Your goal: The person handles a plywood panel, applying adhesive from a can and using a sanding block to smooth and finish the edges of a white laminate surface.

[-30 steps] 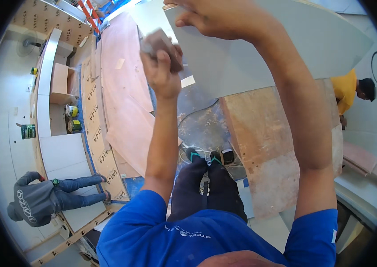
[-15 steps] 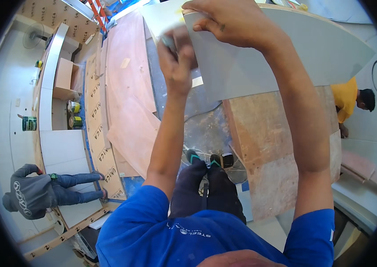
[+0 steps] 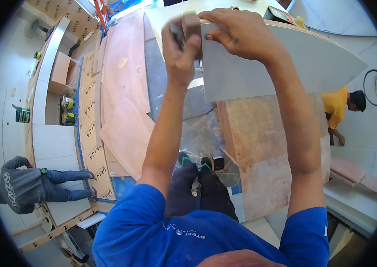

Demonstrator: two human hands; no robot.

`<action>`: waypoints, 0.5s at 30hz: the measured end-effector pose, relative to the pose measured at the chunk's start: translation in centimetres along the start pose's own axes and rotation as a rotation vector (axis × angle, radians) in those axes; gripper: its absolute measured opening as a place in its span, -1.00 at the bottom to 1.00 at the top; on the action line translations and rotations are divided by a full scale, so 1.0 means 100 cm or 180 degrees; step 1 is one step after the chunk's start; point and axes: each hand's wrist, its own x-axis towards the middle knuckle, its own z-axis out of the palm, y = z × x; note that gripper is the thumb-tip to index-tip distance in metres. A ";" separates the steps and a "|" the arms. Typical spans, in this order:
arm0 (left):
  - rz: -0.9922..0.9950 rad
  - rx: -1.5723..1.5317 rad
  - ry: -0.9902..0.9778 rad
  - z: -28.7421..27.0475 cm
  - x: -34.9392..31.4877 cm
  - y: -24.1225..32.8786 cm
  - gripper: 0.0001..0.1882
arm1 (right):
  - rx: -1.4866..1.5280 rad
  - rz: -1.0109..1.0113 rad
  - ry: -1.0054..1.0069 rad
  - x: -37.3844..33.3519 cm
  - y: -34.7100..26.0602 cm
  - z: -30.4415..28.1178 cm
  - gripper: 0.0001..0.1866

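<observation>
A grey-faced panel [image 3: 259,66] with a bare wood edge stands in front of me, tapering to a point at its right. My right hand [image 3: 237,33] grips its upper left corner, thumb on the grey face and fingers over the top edge. At the panel's left edge, my left hand [image 3: 180,58] is closed round a brown block [image 3: 192,30], held upright against or very near that edge. Motion smears the block and fingertips, so its exact kind and contact are unclear.
Behind the panel lies a pale tabletop [image 3: 157,20] with a dark box [image 3: 279,15]. Plywood sheets [image 3: 264,147] stand below the panel; a long thin sheet [image 3: 124,80] lies left. One person [image 3: 24,184] is at the far left, another in yellow [image 3: 336,107] at right.
My left hand and the block have moved slightly up along the panel's left edge. The panel and my right hand sit a little lower in view; my right grip stays.
</observation>
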 end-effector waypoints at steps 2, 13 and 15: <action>-0.0383 0.0425 -0.0004 -0.022 -0.057 -0.025 -0.28 | 0.0007 -0.0045 0.0053 -0.001 -0.004 -0.001 -0.53; -0.3224 0.1157 -0.0096 -0.143 -0.364 0.002 -0.51 | -0.0739 0.0164 0.0132 -0.011 -0.023 0.010 -0.49; -0.3391 0.1262 -0.0421 -0.155 -0.387 0.025 -0.52 | -0.0889 0.0182 0.0155 -0.011 -0.026 0.013 -0.52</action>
